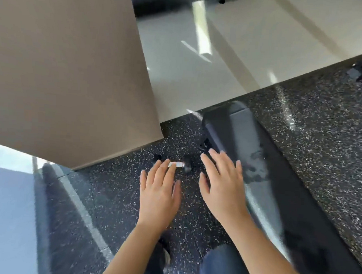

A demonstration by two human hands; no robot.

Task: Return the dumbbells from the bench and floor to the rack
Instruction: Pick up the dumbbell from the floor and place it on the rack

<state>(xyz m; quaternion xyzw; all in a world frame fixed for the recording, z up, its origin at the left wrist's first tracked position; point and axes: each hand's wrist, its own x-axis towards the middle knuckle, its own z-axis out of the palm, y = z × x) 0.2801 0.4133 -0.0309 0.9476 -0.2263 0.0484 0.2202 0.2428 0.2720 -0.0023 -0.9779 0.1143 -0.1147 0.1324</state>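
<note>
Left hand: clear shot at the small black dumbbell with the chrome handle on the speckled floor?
Probably yes: the left hand is open right by the dumbbell, nothing between them; the black padded bench sits to its right.

Gym floor in bright glare.
A plain beige pillar (63,66) fills the upper left; the glossy cream tile floor (223,54) at the top meets black speckled rubber flooring (325,124) below.

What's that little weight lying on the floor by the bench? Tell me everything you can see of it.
It is a small dumbbell with a shiny silver handle between two black heads, somewhat blurred in this view. It lies on its side on the black speckled floor, just left of the padded bench and close to a beige wall. The left hand, fingers straight, overlaps one end of the handle in the picture; whether it touches cannot be told.
</note>
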